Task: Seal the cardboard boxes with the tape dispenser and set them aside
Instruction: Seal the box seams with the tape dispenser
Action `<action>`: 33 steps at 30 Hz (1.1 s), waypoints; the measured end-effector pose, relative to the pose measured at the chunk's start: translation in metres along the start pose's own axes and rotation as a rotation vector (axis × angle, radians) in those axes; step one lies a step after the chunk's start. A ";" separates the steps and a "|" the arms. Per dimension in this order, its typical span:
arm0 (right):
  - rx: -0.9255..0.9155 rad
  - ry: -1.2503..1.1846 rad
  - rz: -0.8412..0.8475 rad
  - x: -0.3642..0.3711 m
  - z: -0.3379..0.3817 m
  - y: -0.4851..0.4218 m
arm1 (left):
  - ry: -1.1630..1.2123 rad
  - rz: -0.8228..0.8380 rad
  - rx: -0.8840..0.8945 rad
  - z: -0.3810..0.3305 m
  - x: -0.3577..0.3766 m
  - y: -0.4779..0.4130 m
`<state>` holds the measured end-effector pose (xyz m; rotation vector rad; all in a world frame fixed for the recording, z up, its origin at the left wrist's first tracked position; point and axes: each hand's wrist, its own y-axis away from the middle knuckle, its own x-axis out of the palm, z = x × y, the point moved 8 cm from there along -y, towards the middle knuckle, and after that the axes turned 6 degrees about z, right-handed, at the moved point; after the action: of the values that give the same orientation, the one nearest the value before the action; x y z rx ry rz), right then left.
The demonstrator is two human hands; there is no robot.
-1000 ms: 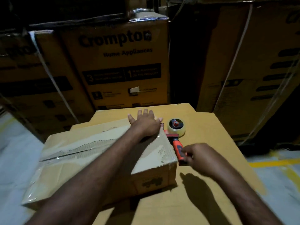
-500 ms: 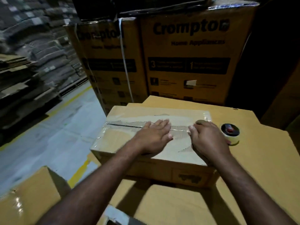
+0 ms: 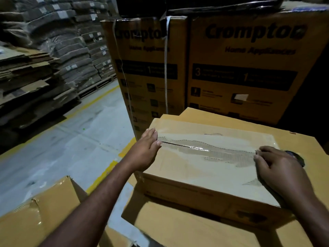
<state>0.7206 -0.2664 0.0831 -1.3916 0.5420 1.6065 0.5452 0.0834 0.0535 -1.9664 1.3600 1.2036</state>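
Box [image 3: 204, 168] sat on a big flat carton [image 3: 187, 229] in front of me, flaps closed, top worn and torn along the seam. Clear tape [image 3: 201, 148] ran glossy over that seam from left to right.

My left hand [image 3: 146, 150] lay flat on the box's left end, fingers straight and together, tips at the start of the seam, palm over the left edge. It held nothing and only pressed.

My right hand [image 3: 279, 168] lay on the right end of the top, fingers bent, tips down on the tape at the seam's right end. No pinch that I could see, and nothing was held in it.

Dispenser [image 3: 297, 157] lay on the carton just beyond my right hand, mostly hidden by it, with only a dark round bit showing. Neither hand touched it.

Two tall "Crompton" cartons [image 3: 249, 68] stood behind the box, the left one strapped. Another taped box [image 3: 35, 220] sat low to my left, below the level of the work. Grey floor [image 3: 62, 148] with yellow lines on the left, and stacks of flat cardboard [image 3: 26, 77] beyond it.
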 end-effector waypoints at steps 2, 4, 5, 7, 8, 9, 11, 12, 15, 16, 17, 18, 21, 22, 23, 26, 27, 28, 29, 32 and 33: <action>-0.013 0.083 0.008 -0.004 0.015 -0.004 | 0.099 -0.040 -0.012 0.002 -0.004 -0.003; -0.034 0.135 0.056 -0.003 0.048 -0.016 | 0.198 -0.057 -0.032 0.009 -0.008 -0.004; -0.066 0.111 0.091 0.003 0.071 -0.025 | 0.242 -0.062 -0.044 0.013 -0.008 -0.003; -0.189 0.020 0.164 0.023 0.132 -0.043 | 0.315 -0.083 -0.052 0.020 -0.007 -0.002; -0.273 -0.026 0.202 0.035 0.167 -0.052 | 0.349 -0.091 -0.052 0.022 -0.007 -0.001; -0.364 -0.061 0.240 0.047 0.202 -0.060 | 0.389 -0.090 -0.059 0.024 -0.006 -0.002; -0.533 -0.116 0.305 0.072 0.264 -0.074 | 0.505 -0.081 -0.088 0.032 -0.004 -0.005; -0.596 -0.123 0.340 0.086 0.288 -0.079 | 0.572 -0.067 -0.107 0.035 -0.002 -0.005; -0.606 -0.003 0.394 0.120 0.320 -0.101 | 0.635 -0.016 -0.151 0.046 0.008 -0.007; -0.567 0.030 0.396 0.127 0.319 -0.106 | 0.609 -0.004 -0.155 0.047 0.011 -0.006; -0.529 0.042 0.387 0.131 0.317 -0.109 | 0.560 -0.001 -0.165 0.046 0.012 -0.005; -0.500 0.048 0.367 0.132 0.315 -0.110 | 0.500 -0.002 -0.182 0.043 0.012 -0.001; -0.431 0.046 0.306 0.132 0.312 -0.112 | 0.467 -0.026 -0.190 0.035 0.013 0.020; -0.417 0.046 0.301 0.132 0.312 -0.113 | 0.512 -0.052 -0.175 0.035 0.015 0.028; -0.406 0.046 0.299 0.134 0.311 -0.114 | 0.577 -0.087 -0.162 0.038 0.018 0.035; -0.388 0.019 0.281 0.135 0.308 -0.116 | 0.888 -0.327 -0.137 0.044 0.031 0.059; -0.386 0.008 0.272 0.135 0.308 -0.116 | 0.957 -0.451 -0.133 0.045 0.035 0.067; -0.388 0.004 0.264 0.134 0.307 -0.116 | 0.990 -0.573 -0.122 0.045 0.038 0.075; -0.393 0.008 0.254 0.135 0.307 -0.115 | 0.998 -0.678 -0.097 0.045 0.041 0.079; -0.414 0.037 0.247 0.137 0.308 -0.115 | 0.942 -0.859 0.002 0.041 0.035 0.080; -0.419 0.041 0.260 0.138 0.308 -0.117 | 0.903 -0.878 0.040 0.039 0.032 0.077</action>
<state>0.6622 0.0853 0.0621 -1.7180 0.4389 1.9861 0.4635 0.0655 0.0148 -2.7306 0.6011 -0.1478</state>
